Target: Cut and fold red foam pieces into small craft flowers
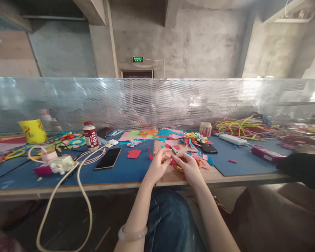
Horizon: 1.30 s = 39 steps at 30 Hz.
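Note:
My left hand (160, 163) and my right hand (188, 166) meet over the table's front part, fingertips pinched close together. Between them shows a small piece of red paper (173, 162), mostly covered by the fingers. Just beyond the fingertips are scissors (174, 149), their lower part hidden by my hands. A heap of coloured paper scraps (203, 159) lies beside and partly under my right hand. Farther back sits a cluster of colourful paper flowers (193, 139). Left of my left hand lie red paper squares (134, 154).
A black phone (108, 159), looped white cable (80, 175) and red-capped bottle (91, 135) stand to the left. At right are another phone (209, 148), a white power strip (232, 139) and bundled pipe cleaners (241, 126). Another person's dark sleeve (301, 169) reaches in. A perforated metal screen (136, 105) closes the back.

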### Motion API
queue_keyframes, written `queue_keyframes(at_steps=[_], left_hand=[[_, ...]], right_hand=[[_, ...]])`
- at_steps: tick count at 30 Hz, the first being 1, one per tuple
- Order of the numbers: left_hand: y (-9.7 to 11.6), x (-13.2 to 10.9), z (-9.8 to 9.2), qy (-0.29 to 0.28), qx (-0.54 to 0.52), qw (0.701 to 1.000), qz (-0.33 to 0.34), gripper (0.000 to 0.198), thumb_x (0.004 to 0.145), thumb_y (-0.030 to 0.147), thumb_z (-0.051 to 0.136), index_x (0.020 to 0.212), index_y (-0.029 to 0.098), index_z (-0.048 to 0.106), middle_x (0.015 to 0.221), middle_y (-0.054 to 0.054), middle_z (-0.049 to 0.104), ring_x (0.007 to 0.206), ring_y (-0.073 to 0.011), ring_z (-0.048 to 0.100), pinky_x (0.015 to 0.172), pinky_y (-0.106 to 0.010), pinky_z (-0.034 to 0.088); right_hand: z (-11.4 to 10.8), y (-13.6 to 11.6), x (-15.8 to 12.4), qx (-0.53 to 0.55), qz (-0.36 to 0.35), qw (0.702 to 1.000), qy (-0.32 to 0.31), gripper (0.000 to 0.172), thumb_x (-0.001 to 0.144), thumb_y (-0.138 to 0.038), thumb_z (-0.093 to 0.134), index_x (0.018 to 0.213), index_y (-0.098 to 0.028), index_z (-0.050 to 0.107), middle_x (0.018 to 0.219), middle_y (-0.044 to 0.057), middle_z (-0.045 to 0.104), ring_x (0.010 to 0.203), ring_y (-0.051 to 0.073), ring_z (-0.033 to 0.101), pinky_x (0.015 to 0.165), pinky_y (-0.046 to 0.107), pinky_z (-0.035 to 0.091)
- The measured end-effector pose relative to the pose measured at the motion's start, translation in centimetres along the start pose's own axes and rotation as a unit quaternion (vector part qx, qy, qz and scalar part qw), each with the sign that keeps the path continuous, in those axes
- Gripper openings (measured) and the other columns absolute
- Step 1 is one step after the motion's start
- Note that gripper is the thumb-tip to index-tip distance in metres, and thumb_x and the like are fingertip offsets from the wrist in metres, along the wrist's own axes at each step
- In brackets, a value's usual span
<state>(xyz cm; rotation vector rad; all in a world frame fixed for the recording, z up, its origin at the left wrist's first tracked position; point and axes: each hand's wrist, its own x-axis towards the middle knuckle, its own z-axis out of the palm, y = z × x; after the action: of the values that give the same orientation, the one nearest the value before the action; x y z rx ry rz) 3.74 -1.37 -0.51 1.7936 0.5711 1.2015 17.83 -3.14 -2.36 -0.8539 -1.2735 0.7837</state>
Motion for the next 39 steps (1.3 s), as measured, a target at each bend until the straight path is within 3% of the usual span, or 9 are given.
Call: queue_keyframes(at_steps=[5, 11, 19, 30, 39], left_hand=[[-0.2, 0.0, 0.0, 0.017, 0.008, 1.000, -0.012, 0.037, 0.081, 0.029, 0.052, 0.115, 0.017, 0.045, 0.088, -0.006, 0.065, 0.086, -0.0184, 0.062, 0.082, -0.032, 0.044], [0.1, 0.0, -0.1, 0.028, 0.004, 0.999, -0.036, 0.042, 0.079, 0.029, 0.055, 0.118, 0.017, 0.044, 0.088, -0.006, 0.066, 0.088, -0.0189, 0.061, 0.083, -0.032, 0.043], [0.2, 0.0, 0.0, 0.050, -0.030, 0.997, -0.050, 0.045, 0.077, 0.029, 0.058, 0.117, 0.016, 0.044, 0.084, -0.006, 0.066, 0.085, -0.0191, 0.062, 0.082, -0.033, 0.044], [-0.4, 0.1, -0.1, 0.065, -0.036, 0.995, -0.060, 0.048, 0.075, 0.028, 0.061, 0.118, 0.016, 0.044, 0.084, -0.007, 0.067, 0.083, -0.0186, 0.063, 0.081, -0.032, 0.044], [-0.1, 0.1, -0.1, 0.076, -0.029, 0.993, -0.084, 0.043, 0.074, 0.030, 0.062, 0.112, 0.015, 0.048, 0.086, -0.007, 0.067, 0.082, -0.0182, 0.063, 0.075, -0.029, 0.044]], right_hand=[[0.1, 0.1, 0.0, -0.025, -0.016, 0.999, 0.023, 0.029, 0.069, -0.045, 0.065, 0.071, -0.017, 0.061, 0.069, 0.003, 0.062, 0.064, 0.014, 0.053, 0.059, 0.025, 0.041], [0.2, 0.0, 0.0, 0.036, 0.024, 0.999, 0.018, 0.032, 0.069, -0.048, 0.063, 0.073, -0.016, 0.062, 0.071, 0.004, 0.062, 0.066, 0.015, 0.055, 0.062, 0.026, 0.045], [0.2, -0.2, -0.1, 0.041, 0.025, 0.999, 0.015, 0.030, 0.067, -0.046, 0.066, 0.073, -0.017, 0.062, 0.070, 0.003, 0.064, 0.065, 0.016, 0.057, 0.063, 0.027, 0.045], [0.4, -0.5, -0.3, -0.072, -0.017, 0.997, 0.023, 0.030, 0.072, -0.047, 0.059, 0.073, -0.018, 0.064, 0.067, 0.001, 0.063, 0.063, 0.015, 0.055, 0.059, 0.025, 0.040], [0.7, -1.2, -0.5, -0.140, -0.053, 0.988, 0.047, 0.028, 0.074, -0.047, 0.056, 0.071, -0.019, 0.063, 0.072, 0.004, 0.065, 0.068, 0.019, 0.057, 0.065, 0.030, 0.044]])
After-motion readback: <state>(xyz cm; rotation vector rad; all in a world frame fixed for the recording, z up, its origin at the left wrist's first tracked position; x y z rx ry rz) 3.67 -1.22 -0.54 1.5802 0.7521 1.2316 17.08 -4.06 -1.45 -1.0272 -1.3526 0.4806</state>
